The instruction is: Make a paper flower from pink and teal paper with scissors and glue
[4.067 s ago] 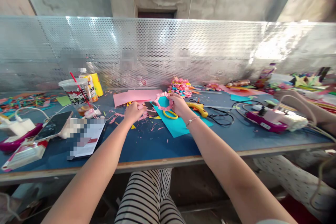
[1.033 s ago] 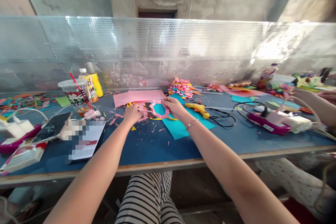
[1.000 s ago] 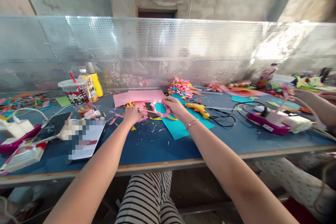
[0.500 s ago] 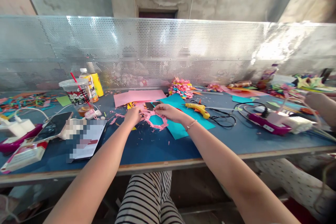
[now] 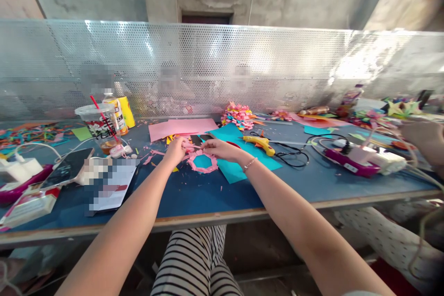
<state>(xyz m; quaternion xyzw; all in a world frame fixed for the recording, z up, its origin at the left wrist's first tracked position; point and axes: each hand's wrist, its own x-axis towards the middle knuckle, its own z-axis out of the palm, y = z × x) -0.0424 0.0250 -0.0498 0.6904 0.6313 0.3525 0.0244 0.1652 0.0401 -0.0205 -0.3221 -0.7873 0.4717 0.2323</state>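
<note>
Pink paper ring [image 5: 203, 163]: lies flat on the blue surface [image 5: 194, 189], partly over a teal sheet [image 5: 243, 166], its far edge pinched by both hands. Left hand [image 5: 175, 149] and right hand [image 5: 219, 148]: fingertips closed on that far rim, the ring just toward the body from each grip. Open room: bare surface between ring and near edge; scraps [image 5: 152, 155] left, glue gun [image 5: 259, 143] right.

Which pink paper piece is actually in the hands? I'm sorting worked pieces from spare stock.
The pink paper ring, pinched at its top by the left hand and right hand. The flat pink sheet behind lies untouched.
</note>
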